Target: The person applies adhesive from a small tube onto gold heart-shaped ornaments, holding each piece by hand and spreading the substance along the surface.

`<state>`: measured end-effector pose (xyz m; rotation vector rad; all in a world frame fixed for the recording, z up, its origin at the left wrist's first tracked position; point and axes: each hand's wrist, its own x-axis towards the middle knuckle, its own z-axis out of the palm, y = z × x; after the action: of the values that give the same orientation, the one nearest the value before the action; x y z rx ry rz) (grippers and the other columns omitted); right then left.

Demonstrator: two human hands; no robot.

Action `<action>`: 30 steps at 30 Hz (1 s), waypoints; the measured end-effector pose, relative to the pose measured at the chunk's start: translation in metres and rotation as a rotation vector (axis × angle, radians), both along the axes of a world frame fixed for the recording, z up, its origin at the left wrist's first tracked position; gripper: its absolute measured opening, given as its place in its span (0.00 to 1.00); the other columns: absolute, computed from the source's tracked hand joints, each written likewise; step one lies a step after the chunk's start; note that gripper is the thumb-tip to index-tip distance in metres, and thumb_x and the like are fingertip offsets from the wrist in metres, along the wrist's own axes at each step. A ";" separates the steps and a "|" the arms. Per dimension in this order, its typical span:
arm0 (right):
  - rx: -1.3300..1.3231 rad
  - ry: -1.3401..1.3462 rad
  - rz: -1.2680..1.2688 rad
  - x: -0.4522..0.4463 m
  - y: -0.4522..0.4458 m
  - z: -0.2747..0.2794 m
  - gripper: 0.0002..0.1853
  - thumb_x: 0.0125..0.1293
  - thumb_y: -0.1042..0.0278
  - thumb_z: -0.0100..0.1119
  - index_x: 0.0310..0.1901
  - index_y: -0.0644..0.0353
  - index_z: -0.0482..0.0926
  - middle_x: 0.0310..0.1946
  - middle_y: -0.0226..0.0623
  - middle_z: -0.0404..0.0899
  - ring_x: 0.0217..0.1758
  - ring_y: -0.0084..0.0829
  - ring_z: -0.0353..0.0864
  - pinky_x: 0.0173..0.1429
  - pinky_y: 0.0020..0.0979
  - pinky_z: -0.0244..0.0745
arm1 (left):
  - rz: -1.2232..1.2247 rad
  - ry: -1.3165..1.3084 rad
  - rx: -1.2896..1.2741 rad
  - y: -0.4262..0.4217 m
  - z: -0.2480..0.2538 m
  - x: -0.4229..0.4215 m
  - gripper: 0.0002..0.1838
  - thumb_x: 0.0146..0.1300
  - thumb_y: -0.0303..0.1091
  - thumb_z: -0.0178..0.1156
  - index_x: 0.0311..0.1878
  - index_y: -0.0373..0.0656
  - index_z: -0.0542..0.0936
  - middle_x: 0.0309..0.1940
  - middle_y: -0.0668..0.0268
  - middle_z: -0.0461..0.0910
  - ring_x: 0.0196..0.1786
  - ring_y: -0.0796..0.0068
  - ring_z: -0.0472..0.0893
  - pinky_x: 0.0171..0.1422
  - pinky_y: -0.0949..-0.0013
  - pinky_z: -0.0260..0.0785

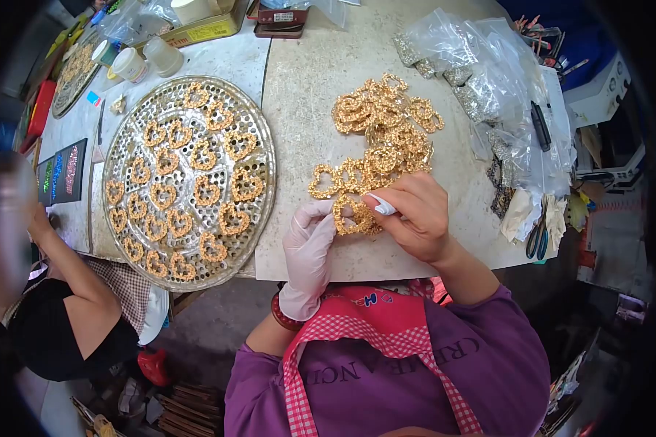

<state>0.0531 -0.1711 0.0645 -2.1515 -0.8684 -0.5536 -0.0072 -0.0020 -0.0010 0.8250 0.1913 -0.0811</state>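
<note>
Nearest to the camera, your purple shirt (415,386) and pink apron (401,315) with checked straps fill the bottom centre of the frame. Just above them, at the centre, your left hand (310,247) wears a pale glove, a dark red bracelet (284,315) round its wrist, and its fingertips pinch the left side of a gold heart (340,222), near the front edge of the worktable (299,87). Your right hand (419,211) is bare, thumb and forefinger pressed together on a small white piece (383,207) at the heart's right side; you cannot tell from this view whether its tip touches the gold. Beyond your fingers, a loose pile of gold hearts (397,138) runs up towards the upper centre, many overlapping. Left of centre you have a round perforated tray (272,171), its hearts spread out across it, mostly apart from one another. Clear plastic bags (481,80) cover the upper right of the table, a black marker (540,126) lying on them, with scissors (537,240) below at the table's right edge. Plastic cups (129,65) stand at the upper left, beside a yellow tin (210,29). At the far left, a co-worker's arm (80,273) reaches towards a dark board (60,175) bearing green, blue and pink strips
</note>
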 end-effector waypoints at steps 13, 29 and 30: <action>0.004 0.019 -0.031 -0.002 0.000 0.003 0.08 0.51 0.79 0.72 0.33 0.62 0.84 0.23 0.33 0.77 0.24 0.32 0.72 0.28 0.32 0.62 | -0.020 -0.022 -0.042 -0.001 0.002 0.001 0.09 0.72 0.22 0.52 0.53 0.35 0.76 0.46 0.63 0.81 0.49 0.79 0.79 0.57 0.75 0.70; 0.150 0.054 -0.123 -0.006 0.007 0.005 0.06 0.53 0.83 0.69 0.32 0.64 0.83 0.22 0.35 0.75 0.23 0.32 0.70 0.28 0.31 0.62 | 0.184 -0.092 1.245 0.114 0.073 0.014 0.08 0.69 0.28 0.56 0.47 0.40 0.82 0.36 0.66 0.85 0.38 0.79 0.82 0.43 0.74 0.72; 0.148 0.051 -0.115 -0.007 0.007 0.005 0.06 0.53 0.83 0.69 0.32 0.64 0.83 0.22 0.35 0.75 0.23 0.32 0.70 0.28 0.32 0.62 | 0.236 -0.049 1.323 0.135 0.079 0.024 0.08 0.68 0.29 0.57 0.46 0.41 0.83 0.34 0.65 0.85 0.37 0.79 0.82 0.42 0.73 0.73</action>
<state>0.0459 -0.1641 0.0696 -2.0801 -0.6584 -0.5988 0.0165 0.1333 0.0784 2.1082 0.2933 0.3296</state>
